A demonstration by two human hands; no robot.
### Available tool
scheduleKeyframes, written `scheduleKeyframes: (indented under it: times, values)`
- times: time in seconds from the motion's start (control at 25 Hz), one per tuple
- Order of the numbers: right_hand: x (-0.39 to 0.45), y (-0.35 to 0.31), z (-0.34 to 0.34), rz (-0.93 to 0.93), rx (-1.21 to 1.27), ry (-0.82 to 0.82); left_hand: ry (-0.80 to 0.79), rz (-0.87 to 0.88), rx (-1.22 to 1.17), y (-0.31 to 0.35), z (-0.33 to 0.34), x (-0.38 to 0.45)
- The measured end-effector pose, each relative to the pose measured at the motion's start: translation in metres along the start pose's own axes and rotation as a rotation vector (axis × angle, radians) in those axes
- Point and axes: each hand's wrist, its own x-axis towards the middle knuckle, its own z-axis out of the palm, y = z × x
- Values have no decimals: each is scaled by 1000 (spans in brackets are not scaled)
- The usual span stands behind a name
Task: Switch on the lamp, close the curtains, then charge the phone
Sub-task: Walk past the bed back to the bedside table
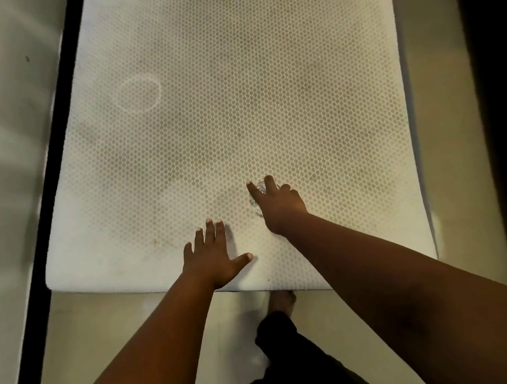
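- Two bare hands reaching over a mattress (237,106) with a pale honeycomb cover.
- Right hand (278,203), fingers curled loosely over a small clear, glassy object (256,205) at about one o'clock from the left; what the object is, impossible to tell.
- Left hand (212,258) spread flat, palm pressed near the mattress's six o'clock edge.
- Bare foot (282,301) on the floor below.
- No lamp, curtains or phone in sight; progress on all three steps impossible to judge, the task's own things being out of view.
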Motion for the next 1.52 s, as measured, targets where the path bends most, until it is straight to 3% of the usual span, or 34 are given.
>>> scheduleKeyframes:
  times: [0.12, 0.28, 0.6, 0.76, 1.04, 1.16, 1.32, 1.52]
  values:
    - [8, 2, 1, -35, 61, 35, 8, -29, -4, 9, 16, -8]
    - [-2, 12, -7, -142, -48, 21, 48, -87, -37, 25, 19, -23]
    - [-97, 58, -53, -382, -244, -46, 57, -242, -268, 102, 30, -115]
    - [-135, 94, -89, -444, -248, -88, 85, -254, -335, 145, -2, -133]
    - [-132, 185, -144, -506, -345, -48, 166, -184, -178, 240, -62, -103]
    - [-108, 231, -176, -568, -405, -29, 203, -253, -147, 274, -105, -80]
    - [-80, 291, -225, -705, -447, -22, 216, -380, -280, 339, -147, -47]
    - [-56, 371, -279, -779, -483, -2, 253, -392, -296, 431, -203, -8]
